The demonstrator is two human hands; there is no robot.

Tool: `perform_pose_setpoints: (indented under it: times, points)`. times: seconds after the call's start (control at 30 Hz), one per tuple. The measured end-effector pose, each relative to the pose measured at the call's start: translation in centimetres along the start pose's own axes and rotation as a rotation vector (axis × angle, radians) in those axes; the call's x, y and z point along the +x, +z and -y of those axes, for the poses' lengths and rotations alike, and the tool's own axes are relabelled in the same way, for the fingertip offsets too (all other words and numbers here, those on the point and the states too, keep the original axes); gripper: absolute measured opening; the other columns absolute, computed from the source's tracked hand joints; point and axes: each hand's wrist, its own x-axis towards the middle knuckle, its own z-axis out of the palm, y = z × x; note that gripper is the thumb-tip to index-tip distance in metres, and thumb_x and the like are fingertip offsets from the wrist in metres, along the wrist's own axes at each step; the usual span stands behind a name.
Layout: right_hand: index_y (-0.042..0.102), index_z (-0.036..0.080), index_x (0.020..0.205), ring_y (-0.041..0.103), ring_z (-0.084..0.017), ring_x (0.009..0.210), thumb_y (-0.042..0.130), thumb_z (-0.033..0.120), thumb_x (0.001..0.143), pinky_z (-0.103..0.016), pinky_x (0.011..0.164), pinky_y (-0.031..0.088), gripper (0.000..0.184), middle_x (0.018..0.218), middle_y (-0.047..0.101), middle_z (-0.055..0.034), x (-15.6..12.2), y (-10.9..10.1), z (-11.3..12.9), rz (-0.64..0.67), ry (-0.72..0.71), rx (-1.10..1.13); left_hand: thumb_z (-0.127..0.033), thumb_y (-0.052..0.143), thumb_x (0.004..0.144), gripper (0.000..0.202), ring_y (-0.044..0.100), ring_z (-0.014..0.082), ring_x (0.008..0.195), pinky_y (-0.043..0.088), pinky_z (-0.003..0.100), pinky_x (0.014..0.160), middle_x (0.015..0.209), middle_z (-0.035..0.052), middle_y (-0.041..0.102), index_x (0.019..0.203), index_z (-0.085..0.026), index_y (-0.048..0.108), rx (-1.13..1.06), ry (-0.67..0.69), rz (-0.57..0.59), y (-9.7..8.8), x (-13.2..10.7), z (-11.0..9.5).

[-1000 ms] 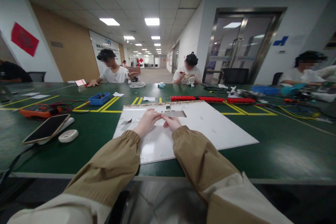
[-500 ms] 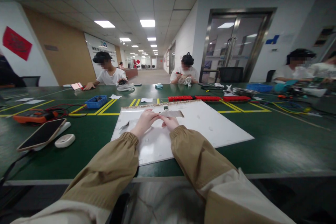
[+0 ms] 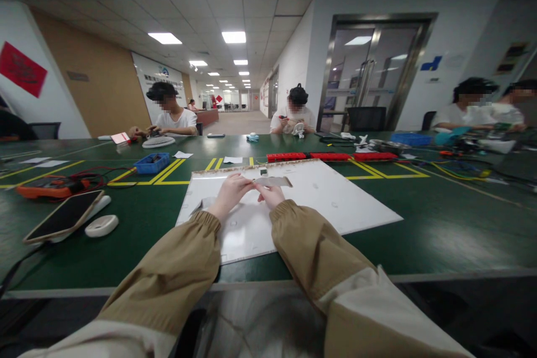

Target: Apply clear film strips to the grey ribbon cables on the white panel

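Observation:
Both my hands meet over a white board (image 3: 335, 201) lying on the green table (image 3: 440, 235). My left hand (image 3: 230, 193) and my right hand (image 3: 271, 194) pinch a thin grey strip (image 3: 274, 181) between their fingertips, a little above the board. The strip sticks out to the right of my right hand. A small dark part (image 3: 263, 171) sits on the board just beyond the strip, and a grey scrap (image 3: 201, 205) lies on the board left of my left hand. Tan sleeves cover both forearms.
A phone (image 3: 62, 216) leans on a white stand beside a white oval case (image 3: 101, 225) at the left. Farther back are an orange meter (image 3: 46, 186), a blue tray (image 3: 152, 163) and red strips (image 3: 331, 156). Several people sit at the far side.
My hands and the strip have hardly moved. The camera has shifted a little, and the person at the far left has drawn both hands in toward a round white fan.

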Motion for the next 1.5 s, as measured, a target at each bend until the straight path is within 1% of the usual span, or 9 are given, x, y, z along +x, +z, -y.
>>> perform_pose_setpoints:
  times: [0.1,0.2,0.43,0.57,0.73,0.93,1.07,1.3,1.5]
  points:
    - [0.069,0.013,0.079,0.052,-0.011,0.044,0.060,0.035,0.077,-0.020,0.046,0.041,0.024,0.047,0.054,0.0017,-0.1,0.0,0.0,-0.030,-0.003,0.002,-0.030,0.055,0.089,0.019,0.059,0.0185,0.075,0.045,0.034,0.080,0.076,0.0044,0.069,0.088,-0.018,0.069,0.007,-0.011,0.020,-0.3,0.0,-0.4]
    - [0.069,0.013,0.074,0.052,-0.012,0.045,0.060,0.037,0.076,-0.021,0.046,0.041,0.026,0.045,0.054,0.0010,-0.1,0.0,0.1,-0.042,0.004,-0.005,-0.022,0.052,0.089,0.017,0.060,0.0192,0.080,0.044,0.036,0.083,0.082,0.0052,0.069,0.093,-0.018,0.068,0.027,-0.006,0.071,-0.3,0.0,-0.5]
    - [0.068,0.014,0.069,0.053,-0.013,0.043,0.065,0.035,0.073,-0.021,0.044,0.041,0.022,0.041,0.052,0.0018,-0.1,-0.3,-0.1,-0.041,0.010,-0.016,-0.016,0.050,0.088,0.019,0.061,0.0176,0.076,0.043,0.037,0.088,0.080,0.0049,0.070,0.089,-0.018,0.069,-0.005,-0.020,0.102,0.2,-0.2,0.3]
    - [0.067,0.013,0.075,0.051,-0.010,0.040,0.064,0.031,0.073,-0.020,0.043,0.041,0.018,0.053,0.060,0.0006,0.1,-0.1,-0.4,-0.049,-0.020,0.012,-0.019,0.051,0.088,0.018,0.061,0.0180,0.076,0.044,0.036,0.086,0.080,0.0049,0.070,0.089,-0.018,0.069,0.014,-0.042,0.109,0.2,-0.2,0.1]
    - [0.066,0.012,0.076,0.050,-0.008,0.038,0.063,0.031,0.072,-0.019,0.040,0.041,0.019,0.063,0.063,-0.0008,0.5,0.2,-0.7,-0.065,-0.052,0.069,-0.020,0.055,0.087,0.016,0.060,0.0198,0.091,0.043,0.037,0.087,0.093,0.0060,0.068,0.098,-0.019,0.067,0.041,-0.033,0.091,-0.1,-0.2,-0.2]
    - [0.063,0.012,0.070,0.047,-0.009,0.035,0.060,0.033,0.073,-0.019,0.039,0.039,0.022,0.047,0.056,0.0019,1.6,-0.1,-1.2,-0.169,-0.018,0.153,-0.025,0.057,0.087,0.026,0.055,0.0223,0.107,0.042,0.040,0.093,0.112,0.0080,0.061,0.112,-0.022,0.060,0.062,-0.009,0.037,-0.1,-0.4,0.1]
    - [0.062,0.012,0.069,0.046,-0.010,0.034,0.058,0.031,0.075,-0.020,0.038,0.037,0.020,0.040,0.050,0.0036,1.7,-0.5,-0.7,-0.206,0.027,0.199,-0.024,0.057,0.086,0.032,0.052,0.0239,0.113,0.043,0.042,0.094,0.119,0.0084,0.057,0.118,-0.024,0.056,0.047,0.011,0.000,0.0,-0.4,0.4]
    - [0.061,0.012,0.060,0.044,-0.010,0.031,0.059,0.029,0.075,-0.020,0.040,0.039,0.023,0.031,0.045,0.0032,1.1,-0.6,0.4,-0.206,0.103,0.220,-0.023,0.059,0.084,0.036,0.052,0.0245,0.114,0.044,0.041,0.096,0.127,0.0109,0.051,0.120,-0.021,0.054,0.005,-0.030,0.061,-0.2,-0.6,0.0]
    - [0.059,0.013,0.057,0.042,-0.009,0.031,0.058,0.030,0.076,-0.019,0.040,0.038,0.025,0.030,0.044,0.0031,1.0,-0.6,0.5,-0.217,0.121,0.207,-0.024,0.067,0.078,0.052,0.050,0.0262,0.117,0.043,0.042,0.097,0.128,0.0112,0.049,0.127,-0.022,0.049,0.011,-0.049,0.094,-0.1,-0.6,0.1]
